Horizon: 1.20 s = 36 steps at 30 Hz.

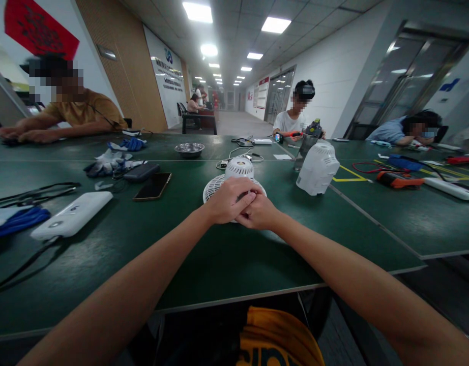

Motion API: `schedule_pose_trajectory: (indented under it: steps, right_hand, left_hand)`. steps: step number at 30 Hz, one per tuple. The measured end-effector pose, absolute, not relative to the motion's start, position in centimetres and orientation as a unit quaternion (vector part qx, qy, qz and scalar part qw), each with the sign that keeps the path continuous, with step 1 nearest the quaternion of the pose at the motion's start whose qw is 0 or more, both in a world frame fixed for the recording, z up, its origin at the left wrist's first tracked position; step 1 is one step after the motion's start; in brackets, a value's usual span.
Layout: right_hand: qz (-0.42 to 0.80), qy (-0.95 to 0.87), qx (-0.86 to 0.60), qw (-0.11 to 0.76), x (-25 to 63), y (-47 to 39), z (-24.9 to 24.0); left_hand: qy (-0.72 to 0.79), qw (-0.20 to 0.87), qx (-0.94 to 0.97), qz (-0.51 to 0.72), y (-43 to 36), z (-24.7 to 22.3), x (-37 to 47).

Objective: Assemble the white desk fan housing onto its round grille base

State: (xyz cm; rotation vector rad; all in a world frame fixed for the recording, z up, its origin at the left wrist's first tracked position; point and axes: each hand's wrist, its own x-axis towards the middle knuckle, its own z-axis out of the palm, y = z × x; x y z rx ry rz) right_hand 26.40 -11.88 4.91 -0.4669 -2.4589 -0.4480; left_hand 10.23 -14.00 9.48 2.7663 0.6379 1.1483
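A white fan-like device (239,166) with a round slotted grille (211,188) lies on the green table (204,259) in front of me. My left hand (229,199) and my right hand (260,208) are clasped together at its near side and cover part of it. The fingers of both hands are bent and pressed around each other. Whether anything is between the palms is hidden. To the right stands a white plastic housing (317,170), next to a dark transparent bottle (306,147).
Left of my hands lie a phone (153,186), a dark case (142,172), gloves (108,163) and a white power bank (72,216). A metal bowl (189,149) is farther back. An orange meter (400,179) lies right. People sit around the table.
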Motion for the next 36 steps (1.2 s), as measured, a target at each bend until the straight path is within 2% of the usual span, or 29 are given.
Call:
schedule_pose_trajectory:
  steps: [12, 36]
  right_hand:
    - [-0.268, -0.931, -0.12, 0.217, 26.84, -11.49, 5.08]
    - [-0.267, -0.928, -0.098, 0.242, 26.81, -11.33, 4.94]
  left_hand:
    - [0.202, 0.024, 0.911, 0.358, -14.39, 9.57, 10.11]
    - [0.188, 0.029, 0.913, 0.361, -14.29, 9.54, 10.05]
